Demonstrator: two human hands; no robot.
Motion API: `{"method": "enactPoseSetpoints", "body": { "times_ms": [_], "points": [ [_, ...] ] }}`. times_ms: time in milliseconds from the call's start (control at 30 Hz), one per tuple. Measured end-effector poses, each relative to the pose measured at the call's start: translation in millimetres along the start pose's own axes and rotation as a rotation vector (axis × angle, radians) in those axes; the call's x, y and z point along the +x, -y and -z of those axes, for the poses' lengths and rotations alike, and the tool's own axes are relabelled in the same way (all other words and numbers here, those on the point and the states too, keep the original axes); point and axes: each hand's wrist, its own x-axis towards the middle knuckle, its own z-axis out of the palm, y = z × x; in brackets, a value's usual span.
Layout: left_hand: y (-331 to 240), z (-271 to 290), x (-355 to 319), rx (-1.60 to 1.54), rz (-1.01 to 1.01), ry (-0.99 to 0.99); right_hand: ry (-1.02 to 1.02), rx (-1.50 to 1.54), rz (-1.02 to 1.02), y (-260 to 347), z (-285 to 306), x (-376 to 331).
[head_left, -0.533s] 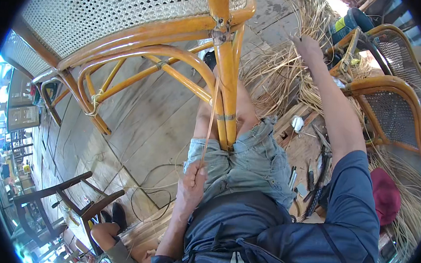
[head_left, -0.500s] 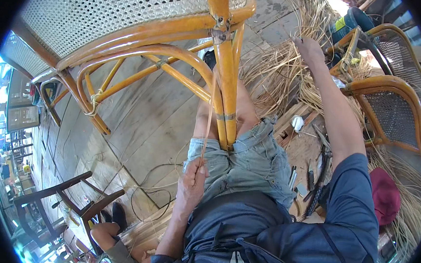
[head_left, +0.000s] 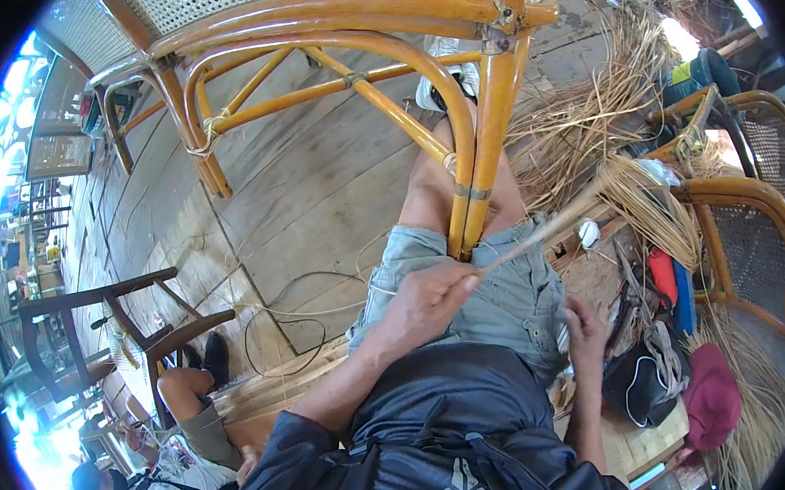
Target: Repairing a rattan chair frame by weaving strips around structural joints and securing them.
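Note:
My left hand [head_left: 430,298] is closed over my lap, gripping a thin rattan strip [head_left: 539,235] that slants up to the right, blurred by motion. Beside my right thigh, my right hand [head_left: 585,333] hangs with fingers loosely bent and apart; nothing shows in it. A glossy rattan chair [head_left: 333,48] with a woven cane panel is tilted in front of me. Its paired legs [head_left: 470,196] rest between my thighs, just beyond my left hand. Pale binding [head_left: 451,163] wraps the joint where a brace meets these legs.
A heap of loose rattan strips [head_left: 593,104] lies at the upper right. Another cane chair [head_left: 759,211] stands at the right, near a maroon cap [head_left: 712,395] and a black pouch [head_left: 647,386]. Lower left are a dark wooden chair frame [head_left: 99,334] and another person's leg [head_left: 184,394].
My right hand has come back from the far right strips to beside my thigh. My left hand has moved right and up; its strip now slants right instead of running to the chair.

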Motion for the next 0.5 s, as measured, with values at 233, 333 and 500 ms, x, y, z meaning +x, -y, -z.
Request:
{"method": "enactPoseSetpoints", "body": {
  "times_ms": [233,333,500],
  "points": [
    [-2.0,2.8,-22.3,0.273,-0.056,0.078,0.083,0.746,0.253,143.7,-65.5,61.0],
    [13.1,30.1,-54.1,0.359,0.161,-0.039,-0.369,0.578,0.258,168.6,-10.2,119.0],
    [54.7,80.6,-115.9,0.554,0.332,-0.126,-0.731,1.164,0.396,120.0,92.8,192.4]
  ]
}}
